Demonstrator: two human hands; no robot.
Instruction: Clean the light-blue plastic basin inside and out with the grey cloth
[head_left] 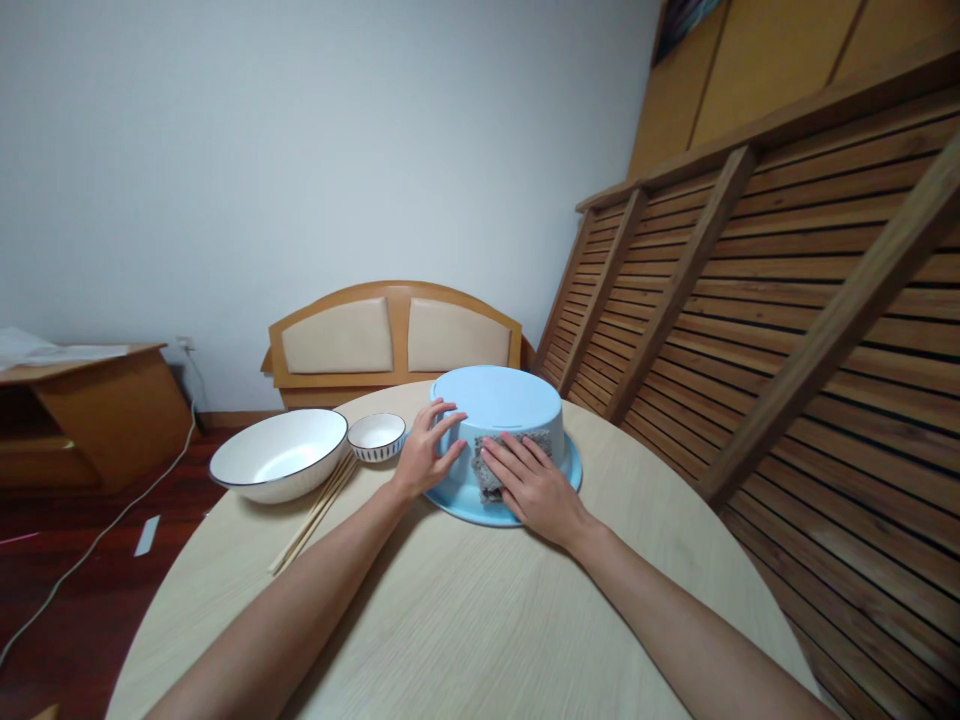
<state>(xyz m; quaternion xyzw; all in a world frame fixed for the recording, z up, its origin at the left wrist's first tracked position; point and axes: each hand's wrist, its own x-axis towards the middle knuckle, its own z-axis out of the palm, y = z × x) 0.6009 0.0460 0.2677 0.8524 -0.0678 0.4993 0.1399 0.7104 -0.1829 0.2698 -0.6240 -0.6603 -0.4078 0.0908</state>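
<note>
From where I stand: basin (499, 396) bottom-up on the table (480, 625), grey cloth (487, 478) against its near wall, under the person's right hand (534, 490), which lies flat over it with fingers extended, not clenched. Left hand (429, 450) at the basin's left side, fingers spread and grasping nothing; whether the fingertips touch the wall, I cannot tell. Left of the basin: small bowl (376, 432), its outside dark-striped, then chopsticks (319, 515) and large bowl (281, 452) farther out.

Texts, labels, brands: none legible; numbers, signs: none legible, whether near the left hand (424, 456), beside the right hand (534, 488), or beyond both
</note>
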